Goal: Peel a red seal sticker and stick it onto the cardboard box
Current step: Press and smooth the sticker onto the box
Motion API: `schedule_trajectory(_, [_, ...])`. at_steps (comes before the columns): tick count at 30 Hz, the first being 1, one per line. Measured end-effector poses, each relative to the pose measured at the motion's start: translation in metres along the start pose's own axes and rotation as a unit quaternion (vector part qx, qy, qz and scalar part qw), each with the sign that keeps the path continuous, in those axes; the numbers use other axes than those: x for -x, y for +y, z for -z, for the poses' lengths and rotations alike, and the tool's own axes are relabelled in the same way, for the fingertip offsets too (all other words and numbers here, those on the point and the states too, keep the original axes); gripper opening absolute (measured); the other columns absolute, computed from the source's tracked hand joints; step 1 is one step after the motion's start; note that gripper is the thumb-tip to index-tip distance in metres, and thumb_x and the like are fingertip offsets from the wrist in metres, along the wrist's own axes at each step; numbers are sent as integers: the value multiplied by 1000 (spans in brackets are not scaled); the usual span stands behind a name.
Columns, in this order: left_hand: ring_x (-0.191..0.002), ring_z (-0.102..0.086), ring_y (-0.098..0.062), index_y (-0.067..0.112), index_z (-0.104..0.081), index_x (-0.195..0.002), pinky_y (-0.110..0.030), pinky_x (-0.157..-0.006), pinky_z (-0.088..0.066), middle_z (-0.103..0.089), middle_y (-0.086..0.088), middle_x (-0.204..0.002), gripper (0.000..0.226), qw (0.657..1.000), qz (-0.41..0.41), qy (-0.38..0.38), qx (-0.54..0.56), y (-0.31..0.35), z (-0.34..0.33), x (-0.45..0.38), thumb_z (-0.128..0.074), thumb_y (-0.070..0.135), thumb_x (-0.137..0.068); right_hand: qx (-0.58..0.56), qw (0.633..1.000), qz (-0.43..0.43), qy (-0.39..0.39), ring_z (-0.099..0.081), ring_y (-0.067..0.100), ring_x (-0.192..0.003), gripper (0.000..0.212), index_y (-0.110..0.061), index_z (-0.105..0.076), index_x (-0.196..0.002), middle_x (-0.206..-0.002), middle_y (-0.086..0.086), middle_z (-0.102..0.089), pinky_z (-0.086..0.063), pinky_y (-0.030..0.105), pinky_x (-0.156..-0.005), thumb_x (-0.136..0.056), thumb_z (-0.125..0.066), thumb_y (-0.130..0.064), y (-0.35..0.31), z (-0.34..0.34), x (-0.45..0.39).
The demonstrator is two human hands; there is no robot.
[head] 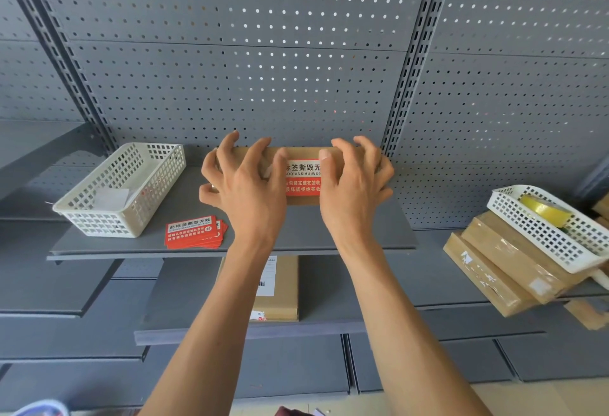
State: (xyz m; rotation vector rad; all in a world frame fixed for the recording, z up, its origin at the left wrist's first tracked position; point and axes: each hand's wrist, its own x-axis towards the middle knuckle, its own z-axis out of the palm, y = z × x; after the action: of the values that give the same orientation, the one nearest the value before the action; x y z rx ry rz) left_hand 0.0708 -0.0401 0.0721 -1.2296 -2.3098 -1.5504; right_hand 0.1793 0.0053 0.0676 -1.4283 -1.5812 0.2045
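A flat cardboard box [304, 153] lies on the grey shelf [389, 234] against the pegboard. A red and white seal sticker [303, 179] is on its top face, between my hands. My left hand [245, 185] rests on the box's left part with fingers spread and bent, thumb at the left edge. My right hand [354, 181] presses the right part, thumb on the sticker's right end. A small stack of red seal stickers [194, 232] lies on the shelf, left of my left wrist.
A white perforated basket [122, 186] with backing paper stands at the shelf's left. On the right, another white basket [553, 228] holding a yellow tape roll [545, 209] sits on stacked cardboard boxes [504, 270]. A labelled box [275, 287] lies on the lower shelf.
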Motion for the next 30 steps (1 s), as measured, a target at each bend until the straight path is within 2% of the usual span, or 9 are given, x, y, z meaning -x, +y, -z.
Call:
schedule_trajectory(2, [-144, -25, -28, 43, -68, -120, -55, -104, -21, -38, 8, -156, 43, 999, -18, -7, -34, -1, 0, 1, -57, 68, -87, 15, 1000, 16, -4, -31, 29, -136, 50, -35, -58, -125, -148, -9, -41, -32, 46, -90, -87, -52, -68, 0, -1, 1])
schedule_trajectory(4, [-143, -26, -30, 43, -66, -123, -55, -103, -22, -37, 7, -157, 47, 998, -27, -9, -50, -3, 0, 0, -59, 71, -85, 18, 1000, 24, -2, -31, 29, -136, 56, -34, -57, -125, -148, -8, -41, -33, 47, -89, -84, -55, -71, 1, 0, 0])
schedule_trajectory(13, [-144, -23, -32, 46, -62, -133, -54, -104, -20, -31, 8, -162, 41, 998, -40, -16, -47, -9, 1, -4, -56, 59, -94, 9, 1000, 24, -8, -34, 32, -134, 34, -36, -63, -124, -148, -10, -44, -34, 47, -90, -96, -54, -53, 7, 3, -6])
schedule_trajectory(20, [-142, -24, -38, 47, -58, -137, -53, -103, -21, -25, 5, -167, 36, 994, -88, -36, -53, -15, 6, -6, -50, 45, -102, 2, 1000, 20, -12, -34, 29, -132, 33, -37, -61, -130, -146, -12, -46, -38, 50, -94, -103, -44, -46, 10, 9, -11])
schedule_trajectory(23, [-144, -21, -38, 48, -55, -139, -54, -105, -20, -21, 6, -168, 42, 993, -84, -44, -64, -12, 7, -5, -50, 56, -99, 2, 999, 34, -32, -32, 31, -135, 50, -34, -54, -138, -151, -8, -42, -35, 50, -96, -96, -47, -60, 9, 13, -9])
schedule_trajectory(26, [-145, -20, -39, 49, -51, -141, -54, -104, -21, -20, 6, -168, 64, 990, -93, -52, -92, -8, 9, -3, -56, 75, -83, 28, 997, 50, -48, -27, 33, -140, 70, -33, -47, -143, -156, -4, -34, -32, 51, -97, -85, -56, -70, 9, 14, -9])
schedule_trajectory(30, [-144, -22, -41, 48, -50, -142, -54, -101, -23, -22, 4, -168, 72, 987, -109, -53, -103, -8, 10, -5, -57, 79, -77, 19, 996, 57, -61, -27, 35, -141, 64, -33, -49, -142, -158, -4, -32, -33, 55, -98, -87, -60, -63, 14, 15, -11])
